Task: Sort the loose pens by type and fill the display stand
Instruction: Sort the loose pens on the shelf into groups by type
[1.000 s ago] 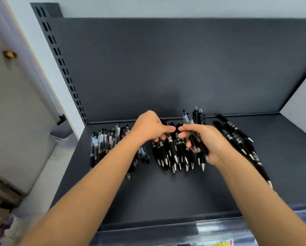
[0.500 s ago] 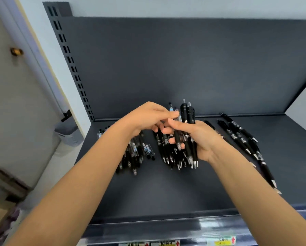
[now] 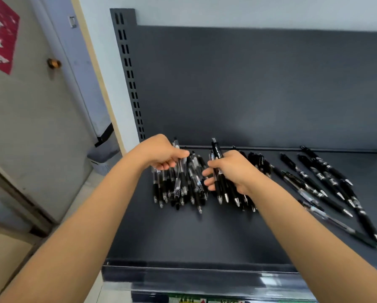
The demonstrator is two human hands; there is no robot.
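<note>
Pens lie in three groups on a dark grey shelf point(image 3: 205, 237), tips mostly toward six o'clock. The clear pens point(image 3: 192, 184) have see-through barrels, black grips and sprung metal tips. They sit heaped at the shelf's nine o'clock side, ten or more, too overlapped to count exactly. The left hand point(image 3: 161, 155) rests on their upper ends with fingers curled down. Whether it actually pinches one I cannot tell.

At three o'clock of that heap, the right hand point(image 3: 229, 171) wraps its fingers and thumb round a bundle of black pens point(image 3: 218, 178). These are solid black with white lettering and silver tips. About five tips show below the fist and one cap sticks up at twelve o'clock.

Further toward three o'clock, some eight loose pens point(image 3: 325, 178) of the black kind lie fanned apart.

One slotted upright point(image 3: 128, 73) stands at the back panel's nine o'clock edge. Beyond it are one door point(image 3: 30, 127) with one knob point(image 3: 54, 63) and one red poster point(image 3: 1, 33).
</note>
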